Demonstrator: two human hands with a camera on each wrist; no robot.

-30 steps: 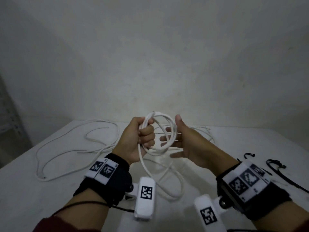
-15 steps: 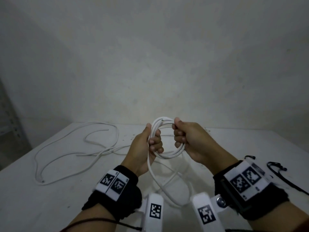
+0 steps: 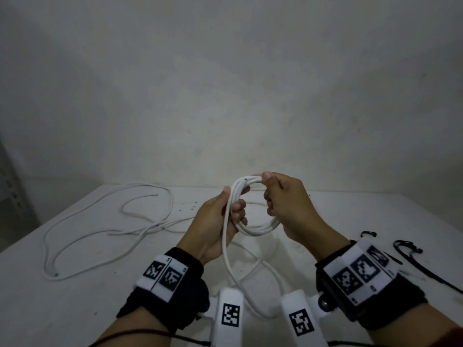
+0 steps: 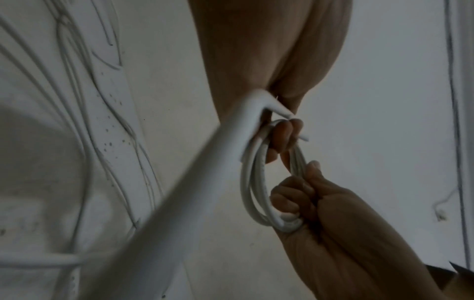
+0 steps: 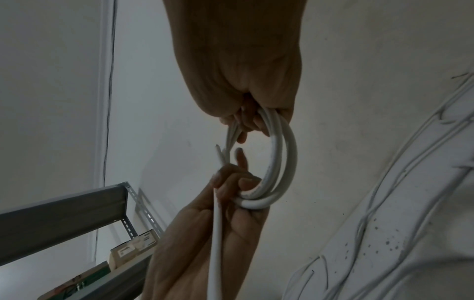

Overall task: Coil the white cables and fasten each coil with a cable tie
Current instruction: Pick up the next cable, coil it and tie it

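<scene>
A small coil of white cable hangs in the air between my two hands above the table. My left hand grips the coil's left side, thumb up, and my right hand grips its top right, pinching the strands near the cut end. The cable's loose tail drops from my left hand and loops on the table. In the left wrist view the coil sits between the left hand's fingers and the right hand. The right wrist view has the coil and tail.
A second white cable lies uncoiled across the left of the white table. Black cable ties lie at the right edge, one more behind my right wrist. A grey metal shelf stands off to the left.
My right hand, open beside the coil a second ago, has closed round its strands. Both hands have shifted a little right with the coil.
</scene>
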